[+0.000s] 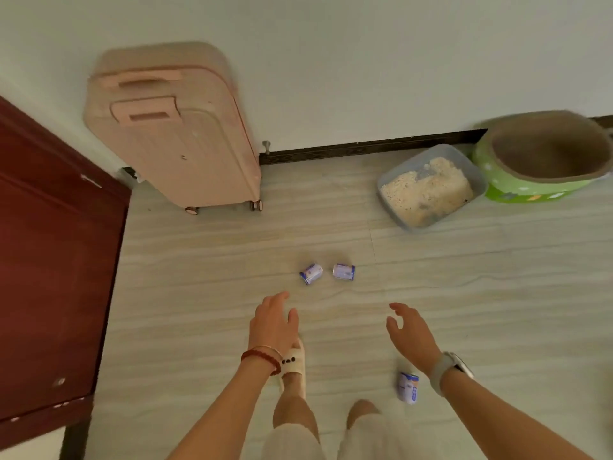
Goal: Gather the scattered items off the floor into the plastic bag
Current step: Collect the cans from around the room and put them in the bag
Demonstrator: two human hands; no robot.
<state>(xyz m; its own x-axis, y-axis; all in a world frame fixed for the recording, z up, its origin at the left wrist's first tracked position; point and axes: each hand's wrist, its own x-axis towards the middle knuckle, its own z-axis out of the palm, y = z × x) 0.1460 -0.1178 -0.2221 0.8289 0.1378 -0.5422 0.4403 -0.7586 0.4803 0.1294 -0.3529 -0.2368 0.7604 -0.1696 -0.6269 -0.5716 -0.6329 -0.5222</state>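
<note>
Reaching forward over the floor (199, 293), the left hand (272, 323) and right hand (411, 333) both hang spread and empty, fingers loosely curled, holding nothing; two small packs lie side by side ahead, one (311, 273) nearer the left hand, the other (344, 271) just beside it; a third pack (408, 386) lies near the right wrist, close to the feet; no plastic bag is in view, so gathered packs may have nowhere to go; the third pack sits low and behind the reach, easily overlooked or kicked by a step; the rounded packs could roll if nudged.
</note>
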